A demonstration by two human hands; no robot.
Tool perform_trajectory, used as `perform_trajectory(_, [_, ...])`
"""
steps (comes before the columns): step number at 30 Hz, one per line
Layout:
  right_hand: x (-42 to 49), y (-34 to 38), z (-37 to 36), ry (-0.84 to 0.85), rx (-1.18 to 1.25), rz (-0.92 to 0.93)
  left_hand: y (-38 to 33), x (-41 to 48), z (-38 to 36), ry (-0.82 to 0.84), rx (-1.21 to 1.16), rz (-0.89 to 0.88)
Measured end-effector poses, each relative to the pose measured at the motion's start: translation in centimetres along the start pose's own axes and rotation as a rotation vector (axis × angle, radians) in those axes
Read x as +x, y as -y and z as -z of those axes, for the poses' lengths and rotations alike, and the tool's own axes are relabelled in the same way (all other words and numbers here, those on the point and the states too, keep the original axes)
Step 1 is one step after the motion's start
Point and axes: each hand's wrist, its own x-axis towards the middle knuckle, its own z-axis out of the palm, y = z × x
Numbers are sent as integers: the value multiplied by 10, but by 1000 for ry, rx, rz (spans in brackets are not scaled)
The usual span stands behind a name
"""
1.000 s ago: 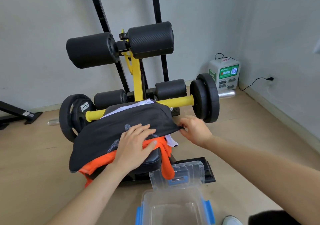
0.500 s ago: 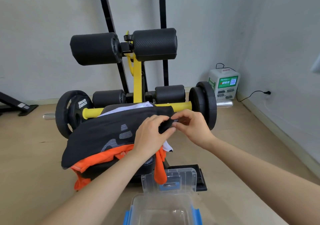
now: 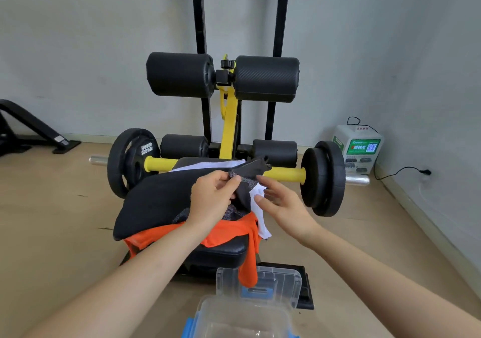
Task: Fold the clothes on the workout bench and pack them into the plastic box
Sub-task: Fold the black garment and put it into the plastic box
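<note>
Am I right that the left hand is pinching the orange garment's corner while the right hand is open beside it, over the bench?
Not quite. In the head view the left hand pinches the black garment, not the orange garment, which lies under it on the bench. The right hand is indeed open beside it.

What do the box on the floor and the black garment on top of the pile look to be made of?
The plastic box looks like clear, glossy hard plastic with blue clips: the floor shows through it. The black garment seems a soft matte knit, probably synthetic sportswear; it drapes limply and has grey mesh-like patches.
</note>
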Motion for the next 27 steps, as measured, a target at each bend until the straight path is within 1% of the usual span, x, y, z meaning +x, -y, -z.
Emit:
perform_trajectory(2, [1,8,-10,80,-67,15,-1,-1,18,-25,38,-1])
perform_trajectory(4, [3,12,-20,143,-119,52,-1,-4,39,-64,172,-29])
perform_trajectory(5, [4,12,-24,170,-181,87,1,-6,50,-91,281,-43])
perform_trajectory(7, [7,8,-31,236,-388,134,3,-8,72,-130,483,-17])
perform_trajectory(8, [7,4,-34,272,-481,126,7,-8,81,-111,541,23])
perform_trajectory(9, [7,2,-37,300,-554,114,12,-7,89,-60,550,70])
perform_trajectory(11, [7,0,-42,310,-646,130,24,-5,100,68,487,141])
perform_trajectory(12, [7,2,-44,290,-653,151,29,-4,102,106,454,139])
perform_trajectory(16, [18,6,-49,139,-528,205,37,-1,97,204,384,32])
perform_trajectory(18, [25,8,-52,98,-473,243,38,2,91,214,355,11])
perform_trajectory(21, [38,10,-58,160,-495,264,38,6,82,155,320,-46])
perform_trajectory(24, [44,5,-61,260,-598,190,41,12,78,29,260,-80])
perform_trajectory(27, [44,-1,-61,270,-611,180,42,15,77,-68,174,-83])
